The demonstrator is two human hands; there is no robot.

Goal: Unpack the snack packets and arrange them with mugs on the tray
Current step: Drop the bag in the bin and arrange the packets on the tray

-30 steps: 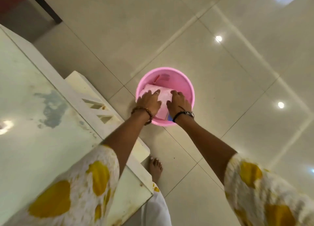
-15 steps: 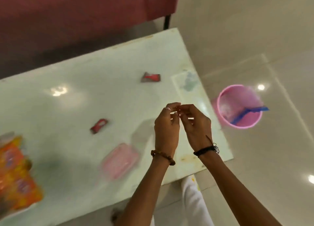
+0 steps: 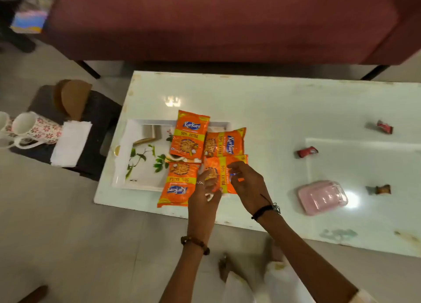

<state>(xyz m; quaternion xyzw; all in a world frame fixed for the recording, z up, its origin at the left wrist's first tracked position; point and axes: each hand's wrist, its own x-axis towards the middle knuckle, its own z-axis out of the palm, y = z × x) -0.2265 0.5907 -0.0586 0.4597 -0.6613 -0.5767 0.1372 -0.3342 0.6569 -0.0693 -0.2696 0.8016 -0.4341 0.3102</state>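
On the white glass-topped table, a white tray with a leaf print lies at the near left corner, and four orange Kurkure snack packets crowd its right end. Far packet lies with its long axis running away from the person, logo at the far end; the near-left packet lies on the same axis but reversed, logo toward the person, its near end overhanging the tray rim. The far-right packet lies crosswise, long axis along the table, logo to the right. The near-right packet is likewise crosswise. Left hand pinches this packet's near edge between thumb and fingers; right hand hovers over its right end with fingers curled and loosely parted, and whether it grips cannot be told. Judged purpose: squaring this packet against its neighbours, keeping the tray's left half free for mugs. Floral mugs stand apart on a dark stool left of the table, beside a folded white cloth. Small wrapped sweets and a pink lidded box lie to the right, not involved.
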